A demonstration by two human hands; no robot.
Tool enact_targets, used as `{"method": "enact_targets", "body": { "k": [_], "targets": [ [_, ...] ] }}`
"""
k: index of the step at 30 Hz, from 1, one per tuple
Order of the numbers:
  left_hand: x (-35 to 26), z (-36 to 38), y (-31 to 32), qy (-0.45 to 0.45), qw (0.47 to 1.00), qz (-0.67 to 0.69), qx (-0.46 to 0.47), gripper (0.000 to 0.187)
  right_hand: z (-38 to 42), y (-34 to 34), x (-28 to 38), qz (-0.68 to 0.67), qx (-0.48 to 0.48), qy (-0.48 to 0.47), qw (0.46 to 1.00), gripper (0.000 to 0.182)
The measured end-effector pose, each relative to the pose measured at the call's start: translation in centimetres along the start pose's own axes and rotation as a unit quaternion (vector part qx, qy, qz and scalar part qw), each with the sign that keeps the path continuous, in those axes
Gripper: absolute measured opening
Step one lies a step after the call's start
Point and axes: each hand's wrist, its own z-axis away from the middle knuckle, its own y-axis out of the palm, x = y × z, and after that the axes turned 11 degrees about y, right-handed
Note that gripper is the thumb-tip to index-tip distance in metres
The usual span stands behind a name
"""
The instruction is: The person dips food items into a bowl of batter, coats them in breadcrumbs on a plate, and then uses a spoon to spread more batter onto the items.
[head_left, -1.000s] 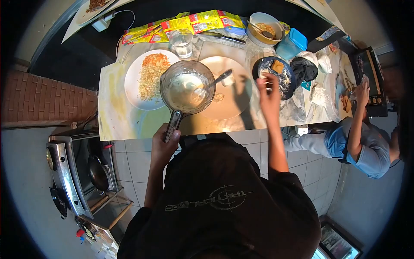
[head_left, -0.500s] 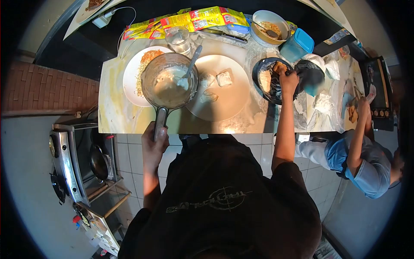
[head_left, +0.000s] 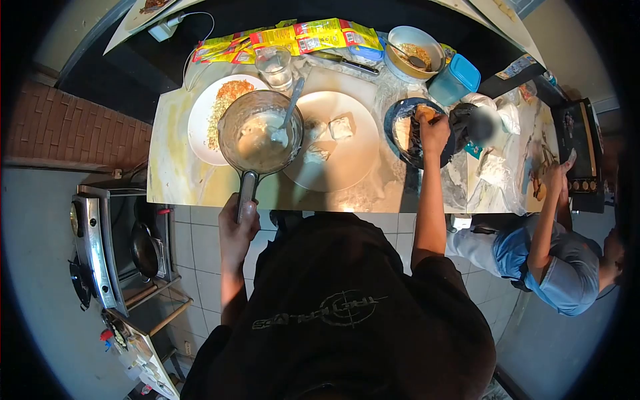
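My left hand (head_left: 237,225) grips the handle of a small metal saucepan (head_left: 260,133) holding pale batter, with a spoon (head_left: 291,105) leaning inside it. The pan hovers over the counter between a white plate of orange and yellow crumbs (head_left: 205,113) and a large beige plate (head_left: 347,160) bearing coated square pieces (head_left: 341,127). My right hand (head_left: 433,130) reaches into a dark plate (head_left: 399,125) and touches a brown piece of food at its far edge; whether the fingers close on it I cannot make out.
A glass (head_left: 274,65), yellow packets (head_left: 293,35), a bowl with a spoon (head_left: 415,48) and a blue tub (head_left: 453,80) line the counter's far side. Another person in blue (head_left: 553,260) works at a small oven (head_left: 581,143) on the right. A stove with a pan (head_left: 123,253) stands lower left.
My right hand moved from the counter's middle into the dark plate. The saucepan shifted left, and its spoon swung from pointing right to pointing away.
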Motion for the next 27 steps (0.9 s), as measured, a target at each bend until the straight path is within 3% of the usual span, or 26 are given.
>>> {"method": "enact_targets", "body": {
  "k": [7,10,14,16,20,24,27],
  "targets": [
    [-0.4,-0.1,0.2,0.007,1.0,-0.008,0.012,0.034,1.8,-0.7,0.7,-0.086,0.027,-0.073,0.993,0.041],
    [-0.3,-0.1,0.2,-0.004,1.0,0.005,0.009,0.031,2.1,-0.7,0.4,-0.049,0.006,-0.111,0.993,0.043],
    [0.0,-0.2,0.3,0.009,1.0,0.006,0.014,0.028,2.9,-1.8,0.7,-0.043,0.082,-0.076,0.993,0.041],
    [0.3,-0.3,0.3,0.003,1.0,0.01,0.013,0.026,2.9,-2.0,0.4,-0.021,0.034,-0.132,0.99,0.037],
    [1.0,-0.4,0.0,0.005,0.999,0.01,0.03,0.029,2.9,-2.5,0.1,-0.016,0.006,-0.143,0.99,0.036],
    [0.2,-0.3,0.0,-0.012,1.0,0.001,0.029,0.033,5.4,-6.6,5.8,-0.095,0.058,-0.103,0.988,0.032],
    [0.4,-0.2,-0.3,-0.004,1.0,-0.003,0.025,0.034,7.9,-9.4,10.8,-0.167,0.134,-0.149,0.965,0.032]
  ]
}}
